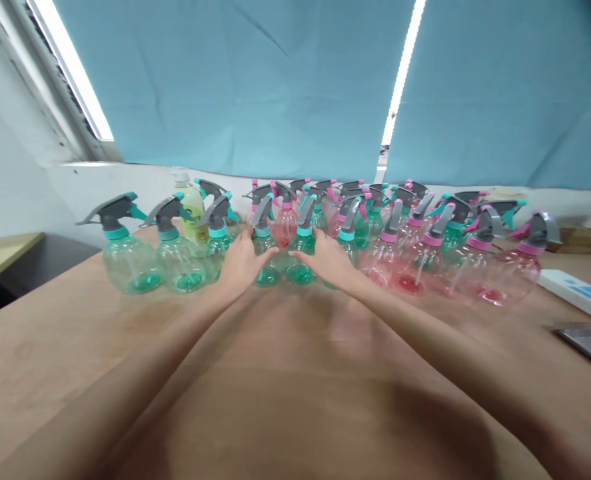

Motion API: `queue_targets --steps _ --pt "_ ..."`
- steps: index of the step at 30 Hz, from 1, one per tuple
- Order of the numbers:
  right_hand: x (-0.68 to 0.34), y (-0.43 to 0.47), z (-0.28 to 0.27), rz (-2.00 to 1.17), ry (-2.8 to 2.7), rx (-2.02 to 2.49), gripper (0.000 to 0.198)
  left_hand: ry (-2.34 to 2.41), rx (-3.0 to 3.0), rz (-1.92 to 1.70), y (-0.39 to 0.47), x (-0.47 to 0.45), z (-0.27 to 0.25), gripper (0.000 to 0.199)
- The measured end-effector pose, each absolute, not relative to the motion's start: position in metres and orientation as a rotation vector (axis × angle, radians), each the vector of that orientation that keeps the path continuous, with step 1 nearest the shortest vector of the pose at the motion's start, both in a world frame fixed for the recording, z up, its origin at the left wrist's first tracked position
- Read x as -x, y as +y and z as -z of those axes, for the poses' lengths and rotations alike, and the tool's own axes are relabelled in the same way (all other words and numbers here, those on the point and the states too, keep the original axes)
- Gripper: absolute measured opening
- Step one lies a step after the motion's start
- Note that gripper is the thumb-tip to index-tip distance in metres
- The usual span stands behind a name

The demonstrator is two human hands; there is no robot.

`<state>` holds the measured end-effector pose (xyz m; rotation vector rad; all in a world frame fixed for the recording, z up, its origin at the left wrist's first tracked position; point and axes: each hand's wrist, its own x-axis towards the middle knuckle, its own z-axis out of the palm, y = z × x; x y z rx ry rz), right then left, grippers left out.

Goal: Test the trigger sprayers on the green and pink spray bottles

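Note:
Several clear spray bottles with grey trigger heads stand in a row across the table. My left hand (242, 261) is at the left side of a green spray bottle (266, 275), its thumb across the front and its fingers round the far side, partly hidden. Against the right side of the neighbouring green spray bottle (301, 272) is my right hand (329, 259), thumb pointing left over the front, fingertips mostly hidden. Both bottles stand upright between my hands. Another green spray bottle (346, 235) is partly covered by my right hand.
Green spray bottles (132, 263) continue leftward, pink ones (415, 267) rightward, and more stand behind. A yellowish bottle (191, 207) with a white cap is at the back left. A white-and-blue box (578, 293) and a dark flat device (590, 343) lie at the right.

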<state>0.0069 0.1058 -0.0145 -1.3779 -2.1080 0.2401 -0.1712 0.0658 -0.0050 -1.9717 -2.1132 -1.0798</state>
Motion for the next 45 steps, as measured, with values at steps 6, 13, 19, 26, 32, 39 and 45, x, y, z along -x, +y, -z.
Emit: queue_targets --steps 6,13,19,26,32,39,45 --pt "-0.005 0.104 0.010 -0.275 -2.161 1.447 0.052 -2.085 1.976 1.124 0.060 0.164 0.003 0.059" --pt "-0.006 0.094 0.011 -0.250 -2.169 1.444 0.052 -2.105 1.937 1.214 0.009 0.162 0.003 0.066" --pt "-0.019 0.066 0.011 -0.233 -2.218 1.410 0.057 -2.229 2.074 1.285 -0.031 0.149 0.001 0.055" --pt "-0.063 0.017 0.017 -0.161 -2.303 1.294 0.056 -2.115 2.379 1.511 -0.024 0.106 0.003 0.072" --pt "-0.104 -0.009 0.026 -0.126 -2.321 1.199 0.053 -1.875 2.579 1.609 -0.020 0.035 -0.015 0.041" --pt "-0.134 -0.009 0.040 -0.105 -2.229 1.046 0.061 -1.677 2.595 1.905 -0.007 0.001 -0.001 0.027" --pt "-0.143 0.004 0.052 -0.404 -2.233 0.820 0.067 -1.612 2.620 1.945 0.005 -0.002 0.009 0.022"
